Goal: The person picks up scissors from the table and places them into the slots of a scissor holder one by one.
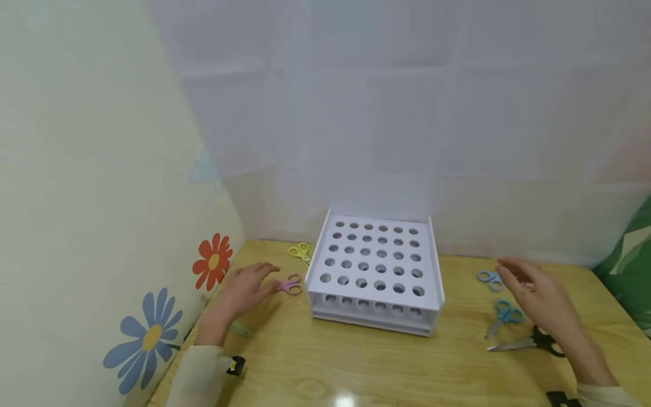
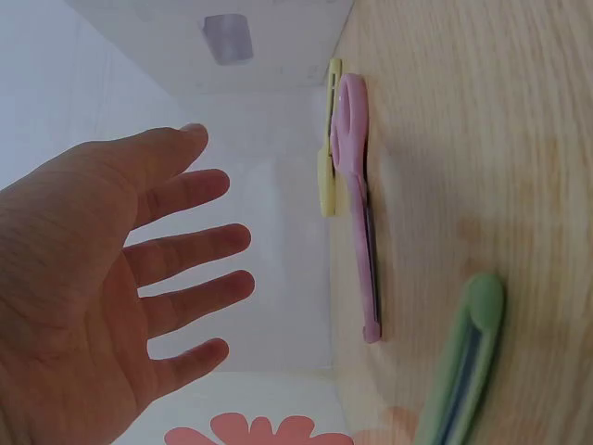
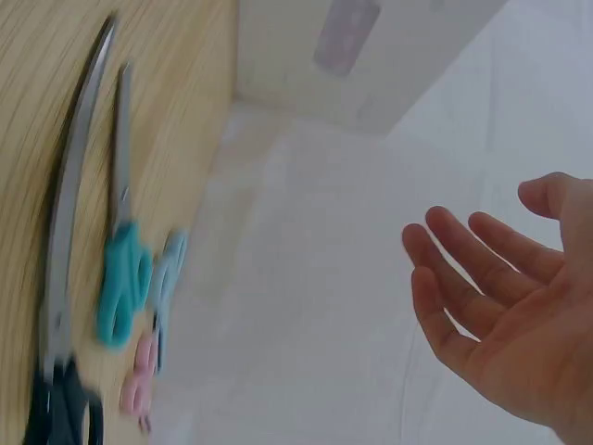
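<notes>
My left hand (image 1: 250, 291) hovers over the left side of the table, fingers spread, holding nothing. Beneath it in the left wrist view lie pink scissors (image 2: 350, 176), yellow scissors (image 2: 327, 176) and a slim green piece (image 2: 468, 357) with a dark strip along it. On the other side, my right hand (image 1: 544, 299) is raised above more scissors, its fingers slightly bent and its palm bare in the right wrist view. Below are black-handled scissors (image 3: 65, 250), teal scissors (image 3: 122, 269), light blue scissors (image 3: 168, 273) and a pink-handled pair (image 3: 139, 380).
Between the hands stands a white rack (image 1: 373, 257) with rows of round holes and raised side walls. A pale cloth (image 1: 346, 124) hangs behind the wooden table (image 1: 356, 362). A flower-printed wall covering (image 1: 117, 226) borders the left side.
</notes>
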### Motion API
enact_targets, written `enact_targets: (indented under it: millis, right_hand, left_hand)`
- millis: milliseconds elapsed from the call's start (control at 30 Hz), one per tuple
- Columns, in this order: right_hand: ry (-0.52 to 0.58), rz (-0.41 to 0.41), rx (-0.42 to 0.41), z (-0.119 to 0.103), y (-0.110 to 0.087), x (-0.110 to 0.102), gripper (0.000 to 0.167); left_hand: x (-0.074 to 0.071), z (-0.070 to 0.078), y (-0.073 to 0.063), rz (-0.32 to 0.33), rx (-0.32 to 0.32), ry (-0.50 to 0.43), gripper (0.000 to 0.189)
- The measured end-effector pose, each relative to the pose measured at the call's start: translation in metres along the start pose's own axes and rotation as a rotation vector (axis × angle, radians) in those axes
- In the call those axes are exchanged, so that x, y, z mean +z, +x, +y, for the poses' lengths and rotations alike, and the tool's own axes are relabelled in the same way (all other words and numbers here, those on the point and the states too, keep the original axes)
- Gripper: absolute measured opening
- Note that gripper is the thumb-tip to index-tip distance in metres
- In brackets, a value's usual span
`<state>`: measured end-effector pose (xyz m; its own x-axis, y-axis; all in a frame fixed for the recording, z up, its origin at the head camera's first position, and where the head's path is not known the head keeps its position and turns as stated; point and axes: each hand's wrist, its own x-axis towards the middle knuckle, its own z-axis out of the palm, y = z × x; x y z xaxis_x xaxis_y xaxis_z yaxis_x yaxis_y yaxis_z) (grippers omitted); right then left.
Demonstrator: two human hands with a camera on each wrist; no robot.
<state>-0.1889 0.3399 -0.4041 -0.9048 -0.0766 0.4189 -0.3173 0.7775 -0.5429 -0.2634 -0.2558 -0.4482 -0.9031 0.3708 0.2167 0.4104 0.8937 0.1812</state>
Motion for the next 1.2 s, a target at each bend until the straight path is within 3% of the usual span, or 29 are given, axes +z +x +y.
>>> enact_targets:
  millis: [100, 300, 533, 633, 800, 1033, 1200]
  right_hand:
    - [0.111, -0.007, -0.036, -0.017, 0.002, 0.01, 0.033]
    - [0.292, -0.129, -0.104, -0.048, 0.011, 0.038, 0.041]
    - [0.45, -0.122, -0.126, -0.057, 0.021, 0.06, 0.045]
    - [0.46, -0.121, -0.111, -0.057, 0.018, 0.066, 0.045]
    - [0.462, -0.099, -0.049, -0.058, 0.015, 0.07, 0.048]
    - [0.448, -0.104, 0.01, -0.056, 0.019, 0.074, 0.045]
    - [0.466, -0.117, 0.026, -0.053, 0.018, 0.076, 0.043]
  left_hand:
    - [0.0, 0.002, 0.005, 0.009, 0.027, -0.024, 0.036]
    - [0.004, 0.005, 0.01, -0.038, 0.003, -0.036, 0.034]
    - [0.011, 0.009, 0.007, -0.088, -0.017, -0.034, 0.033]
    - [0.01, 0.011, 0.005, -0.105, -0.018, -0.024, 0.034]
    - [0.005, 0.013, 0.007, -0.077, -0.019, -0.001, 0.034]
    - [0.007, 0.013, 0.007, -0.113, -0.051, 0.011, 0.038]
    - [0.009, 0.014, 0.009, -0.072, -0.07, 0.017, 0.039]
